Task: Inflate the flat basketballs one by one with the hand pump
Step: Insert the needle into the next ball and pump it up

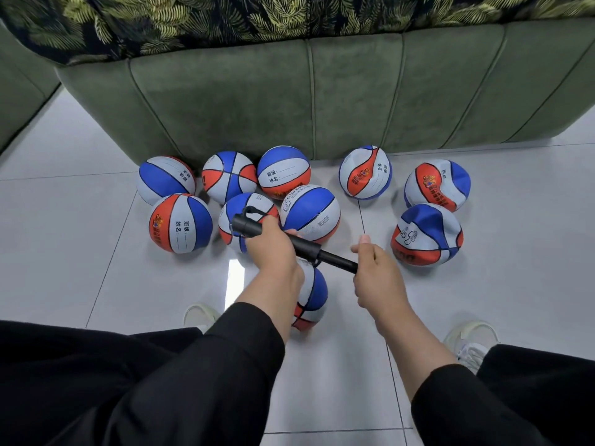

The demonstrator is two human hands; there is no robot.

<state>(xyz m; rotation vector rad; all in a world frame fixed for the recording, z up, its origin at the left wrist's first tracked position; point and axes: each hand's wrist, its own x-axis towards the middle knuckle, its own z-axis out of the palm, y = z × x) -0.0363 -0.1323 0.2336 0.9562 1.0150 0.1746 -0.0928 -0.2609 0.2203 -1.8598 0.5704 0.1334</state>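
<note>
The left hand grips the fat black body of the pump. The right hand is curled round the thin end, where the handle is, and its thumb sticks up. The pump is up in the air, slanted, above a ball that sits on the floor between the person's feet. Most of that ball hides under the left arm, so I cannot tell if the needle is in it.

Six round balls sit in a bunch by the sofa. Three dented balls lie to the right, well apart from the bunch. Those look flat and I think they need air.

What could go wrong? The ball below is round and nothing holds it, so it could roll away when the needle pokes it. If the needle goes in crooked, it might bend or snap. If the right hand pulls the handle too hard, the pump could slip out of the left hand. A thin cord loops at the far end and could catch on a finger. The person could also mix up full balls and flat ones, since they all look alike.
</note>
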